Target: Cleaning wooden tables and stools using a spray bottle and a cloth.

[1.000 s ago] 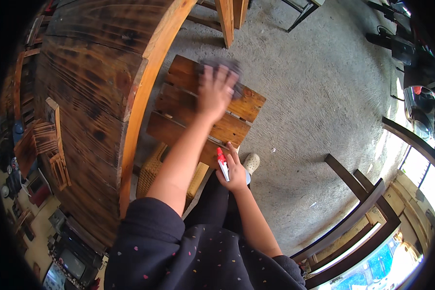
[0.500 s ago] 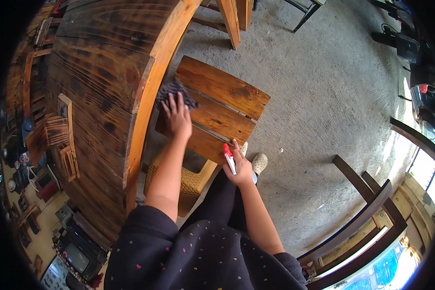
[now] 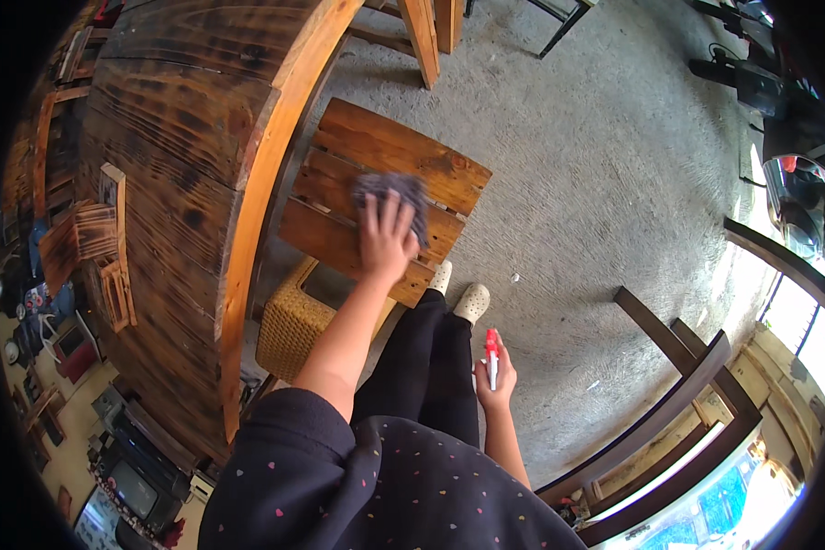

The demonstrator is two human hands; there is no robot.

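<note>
Left hand (image 3: 387, 246): fingers slightly apart, laid flat over a crumpled dark grey fabric cloth (image 3: 407, 187), pressing rather than pinching, as far as the blur lets me tell. Cloth is under the fingertips and sticks out past them, on a low brown wooden slatted top (image 3: 403, 145). Right hand (image 3: 497, 383): fingers wrapped round a red-and-white plastic spray head (image 3: 492, 347), off to the right of the left fingers, clear of the slats. Whatever hangs below that grip is hidden.

Risks as I see them:
- Slat gaps lie beside and under the left fingers. Cloth edge could snag in one, cause: loose folds plus sideways push. Bare fingertips could catch a rough edge or splinter if the cloth bunches back.
- Only the left hand bears on the top. Hard push near an edge could shift or tip it; can't see how it's supported.
- Thick pale wooden table edge (image 3: 264, 147) left of the left fingers: knuckle knock if a stroke runs wide.
- Right fingers loosening: sprayer could drop near the beige perforated clogs (image 3: 473, 301).
</note>
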